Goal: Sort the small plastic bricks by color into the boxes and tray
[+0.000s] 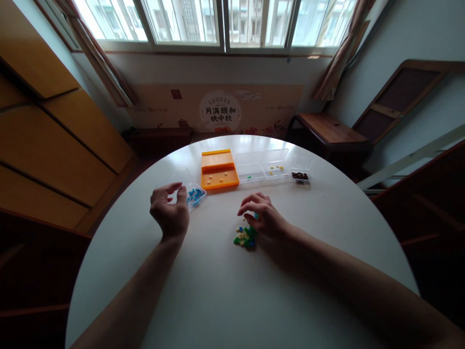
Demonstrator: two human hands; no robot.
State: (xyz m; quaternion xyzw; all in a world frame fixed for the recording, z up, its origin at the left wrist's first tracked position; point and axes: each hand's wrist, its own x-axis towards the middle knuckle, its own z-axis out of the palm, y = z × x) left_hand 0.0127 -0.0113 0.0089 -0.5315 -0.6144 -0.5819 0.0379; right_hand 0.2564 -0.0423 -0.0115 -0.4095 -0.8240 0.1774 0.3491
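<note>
My left hand (169, 211) is raised at the near left edge of a clear plastic box of small blue bricks (195, 195). Its fingers curl and the thumb meets the index finger; anything between them is too small to make out. Over a loose heap of small green, cream and blue bricks (246, 237) hovers my right hand (265, 217). Its fingers bend downward, with a gap between thumb and index finger, and I see nothing held there. Part of the heap is hidden under that hand.
An orange lidded box (220, 184) with a few cream bricks stands at the back. Right of it are clear boxes (252, 178), one with a green brick, one with yellow bricks (276, 168), and a small box of dark brown bricks (300, 177). All rest on a round white table (203, 291).
</note>
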